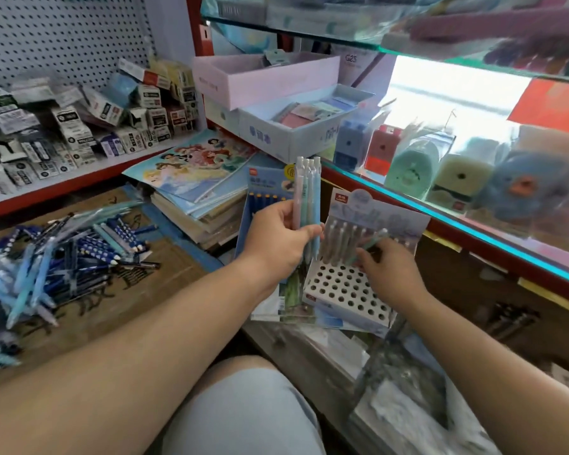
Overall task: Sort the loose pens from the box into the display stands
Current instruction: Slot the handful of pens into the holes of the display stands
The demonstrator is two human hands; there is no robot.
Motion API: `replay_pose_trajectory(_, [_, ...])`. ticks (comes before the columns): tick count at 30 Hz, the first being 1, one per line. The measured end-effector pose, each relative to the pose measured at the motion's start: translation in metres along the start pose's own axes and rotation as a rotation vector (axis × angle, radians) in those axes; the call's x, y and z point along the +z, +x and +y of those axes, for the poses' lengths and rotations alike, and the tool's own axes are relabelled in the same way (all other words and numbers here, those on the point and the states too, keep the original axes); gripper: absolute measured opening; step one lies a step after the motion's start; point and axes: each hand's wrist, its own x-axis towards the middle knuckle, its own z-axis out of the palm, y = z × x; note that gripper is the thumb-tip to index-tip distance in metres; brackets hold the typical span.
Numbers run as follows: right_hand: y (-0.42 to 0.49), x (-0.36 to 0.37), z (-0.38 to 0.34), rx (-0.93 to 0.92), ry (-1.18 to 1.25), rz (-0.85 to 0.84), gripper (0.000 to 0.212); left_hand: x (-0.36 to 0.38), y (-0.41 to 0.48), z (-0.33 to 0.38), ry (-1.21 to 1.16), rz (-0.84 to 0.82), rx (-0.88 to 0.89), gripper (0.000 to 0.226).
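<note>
Head view: left hand (pixel 276 244) grips spare pens (pixel 306 192) beside the stand (pixel 335 287); right hand (pixel 388 270) pinches one pen (pixel 372 241) above its holes, to insert.

I see a bundle of pens (pixel 306 198) in pastel pink, mint and blue, white-capped. The display stand (pixel 339 292) is white with a hole grid; the loose pens (pixel 63 257) are blue and navy.

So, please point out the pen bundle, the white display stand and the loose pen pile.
pen bundle (pixel 306 192), head view, middle of the barrels.
white display stand (pixel 339 290), head view, its holed top face.
loose pen pile (pixel 79 254), head view, its blue pens.
</note>
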Motion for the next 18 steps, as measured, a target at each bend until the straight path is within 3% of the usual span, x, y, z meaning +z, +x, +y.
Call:
replay_pose_trajectory(12, [0.013,0.022,-0.002,-0.039,-0.289,0.044,0.020,0.011,0.002,-0.001,-0.043,-0.024,-0.034,0.032])
replay_pose_trajectory(18, [0.016,0.036,0.002,0.064,-0.383,0.025,0.014,0.011,-0.004,-0.029,-0.032,-0.037,-0.109,0.027])
